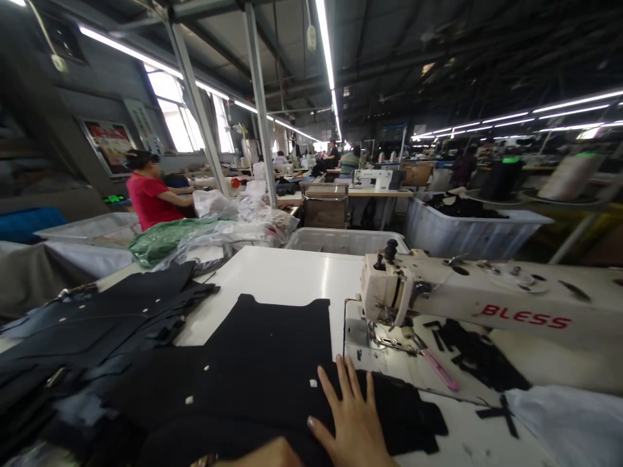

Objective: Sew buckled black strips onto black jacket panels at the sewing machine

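Observation:
A large black fabric piece (263, 350) lies flat over the white table, with small white marks on it. My right hand (353, 415) rests palm down on its right part, fingers spread. At the bottom edge my left hand (272, 454) shows only in part, over the fabric; its fingers are out of sight. Just beyond my right hand stands the sewing machine (467, 298) marked BLESS. Pink-handled thread snips (438, 370) lie on the machine bed below its head.
Dark fabric pieces (111, 311) are piled at the left. Black strips (477, 357) and a pale cloth (569, 415) lie at the right. Plastic-wrapped bundles (219, 227) and a grey bin (345, 240) stand beyond the table. A person in red (150, 194) is at the far left.

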A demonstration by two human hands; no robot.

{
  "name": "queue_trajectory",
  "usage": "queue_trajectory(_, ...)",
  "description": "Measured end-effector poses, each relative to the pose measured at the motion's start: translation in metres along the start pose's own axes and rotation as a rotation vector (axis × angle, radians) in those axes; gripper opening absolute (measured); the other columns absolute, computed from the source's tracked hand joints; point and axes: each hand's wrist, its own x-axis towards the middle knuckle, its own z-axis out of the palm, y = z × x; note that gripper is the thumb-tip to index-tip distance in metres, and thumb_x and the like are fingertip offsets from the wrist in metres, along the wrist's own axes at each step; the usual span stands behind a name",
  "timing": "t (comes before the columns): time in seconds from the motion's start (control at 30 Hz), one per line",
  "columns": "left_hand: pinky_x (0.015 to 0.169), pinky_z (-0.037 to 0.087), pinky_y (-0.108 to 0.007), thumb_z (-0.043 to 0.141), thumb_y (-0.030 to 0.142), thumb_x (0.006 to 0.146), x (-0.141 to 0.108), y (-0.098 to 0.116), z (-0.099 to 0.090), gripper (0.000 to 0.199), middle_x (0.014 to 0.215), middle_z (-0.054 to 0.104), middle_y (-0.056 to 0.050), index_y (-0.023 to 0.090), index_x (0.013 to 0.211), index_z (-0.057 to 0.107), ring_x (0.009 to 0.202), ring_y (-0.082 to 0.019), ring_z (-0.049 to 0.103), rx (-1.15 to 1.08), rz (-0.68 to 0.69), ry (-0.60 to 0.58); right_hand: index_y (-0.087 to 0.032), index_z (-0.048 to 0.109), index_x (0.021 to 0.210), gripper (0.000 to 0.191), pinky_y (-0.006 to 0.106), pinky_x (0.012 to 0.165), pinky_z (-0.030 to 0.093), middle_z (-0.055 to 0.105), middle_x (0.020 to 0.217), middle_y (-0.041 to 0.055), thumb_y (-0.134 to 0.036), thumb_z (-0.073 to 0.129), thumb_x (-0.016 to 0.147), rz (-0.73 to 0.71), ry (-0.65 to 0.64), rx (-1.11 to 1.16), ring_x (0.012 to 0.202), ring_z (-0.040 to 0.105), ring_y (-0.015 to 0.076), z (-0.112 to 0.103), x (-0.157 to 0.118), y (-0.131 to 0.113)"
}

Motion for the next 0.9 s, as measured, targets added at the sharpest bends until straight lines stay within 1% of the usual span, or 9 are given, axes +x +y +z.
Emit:
queue_trajectory(0.07,0.085,0.041,-0.029,0.036,0.036,0.086,0.02,-0.024,-0.015,0.035,0.107,0.058,-0.009,0.021,0.114,0.051,0.096,-0.019,0.054,0.057,0.026,0.054,-0.029,0.024,0.132,0.063,0.061,0.084,0.026,0.03,0.133,0.0177,-0.057,0.036,0.078,-0.061,0.125,-0.104,0.119,0.029,0.0387,0.013,-0.02,0.008)
queue_trajectory(0.13,0.1,0.022,-0.044,0.037,0.039,0.086,0.042,-0.047,-0.028,0.045,0.133,0.034,-0.011,0.021,0.127,0.037,0.121,-0.025,0.032,0.214,0.036,0.088,-0.028,0.022,0.133,0.065,0.058,0.08,0.03,0.041,0.127,0.0187,-0.06,0.033,0.077,-0.129,0.265,-0.235,0.113,0.039,0.0383,0.018,-0.036,0.016)
queue_trajectory(0.2,0.102,0.011,-0.05,0.034,0.041,0.086,0.065,-0.062,-0.03,0.051,0.14,0.02,-0.01,0.022,0.132,0.024,0.127,-0.025,0.018,0.315,0.028,0.033,-0.026,0.026,0.132,0.067,0.055,0.08,0.03,0.05,0.119,0.0179,-0.063,0.031,0.076,-0.178,0.383,-0.367,0.106,0.046,0.0368,0.016,-0.047,0.026)
queue_trajectory(0.3,0.103,0.01,-0.049,0.031,0.042,0.087,0.091,-0.06,-0.014,0.056,0.141,0.015,-0.008,0.021,0.135,0.012,0.129,-0.023,0.014,0.378,0.028,-0.054,-0.025,0.039,0.126,0.065,0.052,0.083,0.026,0.057,0.111,0.0146,-0.065,0.029,0.076,-0.223,0.472,-0.52,0.101,0.049,0.0337,0.005,-0.062,0.043)
queue_trajectory(0.4,0.103,0.013,-0.048,0.033,0.04,0.086,0.106,-0.041,0.008,0.057,0.141,0.013,-0.008,0.019,0.135,0.012,0.129,-0.023,0.012,0.408,0.023,-0.033,-0.027,0.044,0.122,0.055,0.049,0.084,0.026,0.059,0.108,0.0116,-0.058,0.032,0.078,-0.248,0.463,-0.615,0.101,0.049,0.0311,-0.006,-0.078,0.061)
queue_trajectory(0.5,0.103,0.014,-0.049,0.035,0.039,0.086,0.111,-0.027,0.022,0.057,0.141,0.014,-0.007,0.019,0.135,0.013,0.129,-0.023,0.012,0.423,0.015,0.015,-0.03,0.044,0.121,0.05,0.049,0.083,0.027,0.059,0.109,0.0099,-0.055,0.034,0.079,-0.253,0.43,-0.667,0.1,0.049,0.0299,-0.011,-0.091,0.072)
queue_trajectory(0.73,0.102,0.016,-0.049,0.035,0.036,0.086,0.109,-0.024,0.03,0.056,0.141,0.015,-0.007,0.021,0.135,0.012,0.128,-0.024,0.015,0.46,-0.006,0.063,-0.03,0.043,0.122,0.049,0.048,0.087,0.026,0.06,0.107,0.0088,-0.054,0.036,0.08,-0.303,0.426,-0.684,0.097,0.054,0.0277,-0.012,-0.099,0.075)
queue_trajectory(0.83,0.101,0.018,-0.05,0.034,0.036,0.086,0.108,-0.024,0.031,0.053,0.14,0.018,-0.007,0.023,0.134,0.015,0.127,-0.025,0.018,0.453,-0.006,0.058,-0.028,0.043,0.123,0.051,0.043,0.084,0.035,0.06,0.109,0.0095,-0.053,0.041,0.079,-0.291,0.364,-0.543,0.098,0.054,0.0277,-0.018,-0.1,0.074)
queue_trajectory(0.9,0.1,0.021,-0.049,0.036,0.033,0.085,0.109,-0.02,0.03,0.051,0.139,0.021,-0.007,0.023,0.133,0.02,0.125,-0.026,0.022,0.452,-0.002,0.06,-0.026,0.049,0.118,0.046,0.038,0.08,0.042,0.058,0.111,0.0085,-0.05,0.043,0.079,-0.237,0.265,-0.317,0.1,0.054,0.0259,-0.03,-0.1,0.077)
